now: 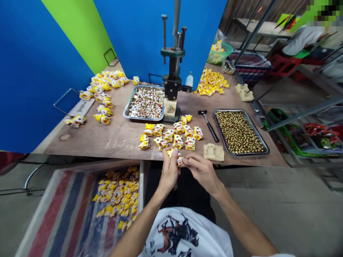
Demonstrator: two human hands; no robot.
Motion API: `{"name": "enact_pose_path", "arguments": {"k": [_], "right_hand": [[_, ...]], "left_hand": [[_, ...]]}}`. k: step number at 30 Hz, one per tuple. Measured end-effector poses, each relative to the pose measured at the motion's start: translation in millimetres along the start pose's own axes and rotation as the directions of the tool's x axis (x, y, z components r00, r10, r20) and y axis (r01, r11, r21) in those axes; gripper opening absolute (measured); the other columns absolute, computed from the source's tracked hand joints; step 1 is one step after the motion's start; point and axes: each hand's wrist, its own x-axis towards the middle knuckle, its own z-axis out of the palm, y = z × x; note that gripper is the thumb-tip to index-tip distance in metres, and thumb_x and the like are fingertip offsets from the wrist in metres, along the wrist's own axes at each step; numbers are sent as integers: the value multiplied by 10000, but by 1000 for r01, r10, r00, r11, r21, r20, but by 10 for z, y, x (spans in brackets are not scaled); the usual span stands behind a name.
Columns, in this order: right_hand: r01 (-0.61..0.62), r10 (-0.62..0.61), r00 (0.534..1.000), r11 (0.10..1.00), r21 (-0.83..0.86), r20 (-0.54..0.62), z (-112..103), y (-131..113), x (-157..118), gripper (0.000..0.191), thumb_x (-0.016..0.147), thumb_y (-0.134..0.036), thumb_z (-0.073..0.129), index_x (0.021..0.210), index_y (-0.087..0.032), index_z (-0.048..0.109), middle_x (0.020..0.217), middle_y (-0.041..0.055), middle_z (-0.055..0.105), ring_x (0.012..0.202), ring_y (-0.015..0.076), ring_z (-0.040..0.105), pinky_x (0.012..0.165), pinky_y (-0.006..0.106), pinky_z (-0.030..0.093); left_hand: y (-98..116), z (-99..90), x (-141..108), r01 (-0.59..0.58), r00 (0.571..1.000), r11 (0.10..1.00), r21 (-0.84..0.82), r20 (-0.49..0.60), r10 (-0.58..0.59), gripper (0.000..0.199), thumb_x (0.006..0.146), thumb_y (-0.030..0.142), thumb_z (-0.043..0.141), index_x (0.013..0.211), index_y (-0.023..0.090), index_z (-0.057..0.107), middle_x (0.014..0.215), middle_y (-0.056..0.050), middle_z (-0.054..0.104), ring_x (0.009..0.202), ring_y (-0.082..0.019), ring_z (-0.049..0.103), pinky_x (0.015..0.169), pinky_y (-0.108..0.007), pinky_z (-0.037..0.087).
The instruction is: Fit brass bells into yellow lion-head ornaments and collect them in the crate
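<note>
My left hand (169, 170) is closed around a small yellow-and-white animal figurine (179, 160) at the table's front edge, thumb on top. From the right, my right hand (200, 170) meets the figurine with its fingertips pinched together at its side. Whatever lies between those fingertips is too small to make out. Just beyond my hands stand several similar figurines (178, 141) in a loose group. A cream mould block (213, 152) lies to the right of my right hand, and a black-handled hammer (210, 125) behind it.
A press (171, 89) stands mid-table. Left of it is a tray (125, 113) of small white parts; at right, a tray (265, 151) of gold bells. More yellow pieces (213, 82) lie behind. A striped-lined bin (64, 207) of figurines sits below left. A person sits at back right.
</note>
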Motion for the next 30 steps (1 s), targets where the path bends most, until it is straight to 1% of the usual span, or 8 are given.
{"name": "enact_pose_path", "arguments": {"k": [3, 5, 7, 11, 18, 25, 28, 30], "right_hand": [[-9, 9, 999, 1000, 8, -43, 16, -20, -51, 186, 1112, -184, 651, 1124, -288, 805, 1043, 61, 818, 934, 227, 799, 842, 348, 667], [-67, 68, 997, 997, 41, -43, 20, -41, -94, 181, 1090, -172, 677, 1161, -299, 785, 1040, 42, 829, 921, 233, 814, 849, 351, 678], [-133, 134, 991, 989, 69, -23, 16, -63, -131, 185, 1074, -170, 694, 1181, -304, 764, 1044, 26, 835, 916, 233, 825, 856, 347, 683], [-175, 177, 984, 981, 88, -14, -9, -108, -167, 206, 1061, -158, 697, 1203, -298, 750, 1085, 28, 832, 963, 238, 830, 908, 353, 681], [-29, 24, 993, 999, 38, 119, 10, -190, -89, 265, 1086, -119, 582, 1056, -277, 792, 1126, 83, 820, 1072, 260, 793, 938, 383, 651], [-41, -15, 977, 965, 260, 212, 377, -100, 258, 165, 1067, -220, 720, 909, -250, 753, 951, 49, 774, 862, 226, 739, 800, 336, 611], [-84, 16, 980, 936, 342, 198, 674, -128, 466, 80, 1043, -332, 813, 1021, -258, 791, 980, 43, 791, 876, 233, 755, 827, 350, 633], [-96, 32, 984, 926, 365, 178, 879, -185, 578, 180, 1038, -376, 828, 1185, -277, 798, 1052, 44, 810, 891, 237, 767, 852, 364, 654]], "left_hand": [[30, 39, -61, 29, 997, 996, 79, -70, -23, 559, 1092, 726, 563, 1402, 264, 511, 1083, -82, 657, 978, -275, 690, 812, -388, 591], [61, 51, -107, -45, 997, 991, 130, -49, 52, 517, 1108, 677, 573, 1408, 258, 530, 1224, -120, 677, 1195, -304, 682, 992, -422, 582], [93, 51, -145, -130, 991, 978, 166, -10, 133, 468, 1120, 632, 580, 1392, 252, 550, 1284, -133, 682, 1266, -309, 666, 1074, -438, 550], [133, 34, -195, -201, 979, 949, 243, 28, 200, 438, 1129, 589, 582, 1381, 231, 564, 1274, -144, 709, 1139, -296, 712, 1050, -442, 541], [136, -54, -287, -189, 981, 923, 336, 22, 193, 458, 1151, 582, 520, 1415, 209, 549, 1186, -149, 742, 1054, -302, 736, 1022, -454, 548], [192, -504, -151, -136, 986, 951, 278, -59, 158, 367, 1146, 574, 529, 1285, 237, 563, 1134, -75, 705, 1036, -254, 691, 984, -393, 540], [267, -785, -51, -103, 985, 987, 125, -123, 119, 409, 1111, 613, 583, 1288, 247, 531, 1042, -31, 672, 890, -206, 672, 822, -324, 548], [328, -1028, 68, -78, 980, 996, 39, -183, 84, 463, 1076, 644, 621, 1280, 253, 480, 954, 1, 645, 742, -171, 629, 694, -289, 514]]}}
